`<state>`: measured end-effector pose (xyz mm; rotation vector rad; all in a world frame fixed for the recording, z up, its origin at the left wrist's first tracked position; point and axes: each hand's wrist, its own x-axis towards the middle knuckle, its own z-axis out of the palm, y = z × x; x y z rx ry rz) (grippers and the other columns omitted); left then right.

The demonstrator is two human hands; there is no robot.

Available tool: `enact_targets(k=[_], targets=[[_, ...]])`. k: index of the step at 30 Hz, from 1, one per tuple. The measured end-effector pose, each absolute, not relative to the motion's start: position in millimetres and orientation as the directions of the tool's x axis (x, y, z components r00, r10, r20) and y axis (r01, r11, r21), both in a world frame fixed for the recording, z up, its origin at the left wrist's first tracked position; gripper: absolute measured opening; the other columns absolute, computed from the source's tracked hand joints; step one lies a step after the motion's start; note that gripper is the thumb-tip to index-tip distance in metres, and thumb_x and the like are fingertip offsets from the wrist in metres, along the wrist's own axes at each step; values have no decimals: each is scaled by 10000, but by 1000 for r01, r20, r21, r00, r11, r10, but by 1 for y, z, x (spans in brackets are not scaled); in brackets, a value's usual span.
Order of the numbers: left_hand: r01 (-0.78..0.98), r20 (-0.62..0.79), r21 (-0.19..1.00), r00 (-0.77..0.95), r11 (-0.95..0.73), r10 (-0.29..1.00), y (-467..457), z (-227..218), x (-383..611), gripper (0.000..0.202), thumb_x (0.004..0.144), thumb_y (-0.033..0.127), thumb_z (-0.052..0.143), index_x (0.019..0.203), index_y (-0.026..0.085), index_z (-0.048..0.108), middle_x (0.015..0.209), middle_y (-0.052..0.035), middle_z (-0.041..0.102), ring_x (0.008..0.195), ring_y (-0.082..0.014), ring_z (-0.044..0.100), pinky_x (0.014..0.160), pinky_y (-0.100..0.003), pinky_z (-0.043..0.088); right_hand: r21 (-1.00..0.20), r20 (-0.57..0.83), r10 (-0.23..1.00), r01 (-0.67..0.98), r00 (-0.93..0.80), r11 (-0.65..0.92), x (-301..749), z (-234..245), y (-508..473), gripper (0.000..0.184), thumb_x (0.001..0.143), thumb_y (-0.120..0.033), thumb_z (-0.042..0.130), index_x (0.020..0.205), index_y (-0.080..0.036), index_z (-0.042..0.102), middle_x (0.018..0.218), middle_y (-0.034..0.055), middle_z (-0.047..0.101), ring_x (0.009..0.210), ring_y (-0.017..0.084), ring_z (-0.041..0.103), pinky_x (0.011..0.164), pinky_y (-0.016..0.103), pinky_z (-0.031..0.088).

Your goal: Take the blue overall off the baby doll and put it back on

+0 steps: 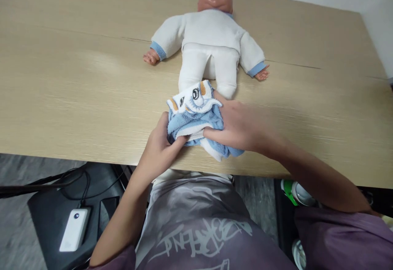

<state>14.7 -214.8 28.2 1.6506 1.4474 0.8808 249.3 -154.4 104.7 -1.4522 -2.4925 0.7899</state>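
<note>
Doll (211, 28) ahead, free table (76, 82) alongside

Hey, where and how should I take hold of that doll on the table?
The doll is probably best held by its torso, from both sides, just under the arms: it lies face up with arms spread, leaving both flanks open. The legs look less handy, partly hidden behind the blue-and-white cloth in your left hand and right hand.

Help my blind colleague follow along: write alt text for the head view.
The left hand and right hand grip a bunched blue-and-white garment with embroidered eyes over a wood-grain table. A baby doll in white lies face up beyond it.
</note>
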Motion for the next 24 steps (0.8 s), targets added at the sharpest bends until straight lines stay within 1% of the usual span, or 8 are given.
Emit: enact_targets(k=[3,6,10,13,17,19,21,24], targets=[[393,75,915,67,-95,995,-213,23,14,393,1042,491,721,1325,260,578,1145,-65,700,1110,-314,722,948,-445,636,-594,-22,839,682,-543,426,255,98,-150,565,917,-358,692,1450,-188,611,1224,115,808,1046,388,757,856,457,575],[385,162,908,35,-163,986,-207,25,15,407,1051,559,725,1269,262,551,1120,-53,669,1038,-282,707,913,-423,632,-653,82,826,596,-558,468,261,89,-144,522,886,-303,684,1397,-200,652,1330,113,780,1136,371,748,950,462,591],[361,263,895,47,-262,964,-193,21,17,486,1078,583,690,1382,261,490,1281,-88,651,1192,-290,691,1044,-440,613,-697,157,834,539,-529,473,266,81,-135,503,839,-296,734,1330,-193,694,1284,101,779,1196,372,726,1062,493,583],[308,265,912,64,-272,962,-184,14,18,476,1095,566,669,1431,275,497,1350,-97,653,1272,-295,672,1109,-452,587,-718,203,831,498,-517,486,267,78,-126,395,815,-301,764,1192,-193,721,1203,93,784,1136,349,727,1068,496,585],[325,200,921,80,-215,977,-174,22,17,415,1102,597,633,1355,270,601,1259,-79,707,1164,-288,694,1063,-450,595,-747,220,834,462,-506,478,268,79,-112,283,792,-305,786,1044,-195,722,1107,88,777,1065,322,721,1075,498,593],[336,137,927,106,-165,985,-169,34,15,391,1089,611,640,1278,268,642,1186,-67,718,1093,-282,698,1009,-439,608,-772,181,842,457,-508,442,269,81,-107,294,799,-300,801,1064,-194,729,1123,86,774,1097,322,719,1104,495,590],[335,81,933,151,-128,985,-163,45,11,370,1070,613,656,1206,269,655,1130,-59,713,1048,-279,694,973,-434,612,-792,144,846,453,-513,410,272,82,-105,368,810,-310,836,1145,-198,735,1188,87,771,1171,330,710,1159,500,571],[348,82,924,221,-157,972,-152,55,2,324,1051,585,681,1130,272,648,1068,-52,683,1006,-274,679,965,-444,598,-811,124,827,424,-549,403,281,81,-105,611,809,-400,910,1345,-199,697,1340,104,735,1327,360,667,1245,522,519]])
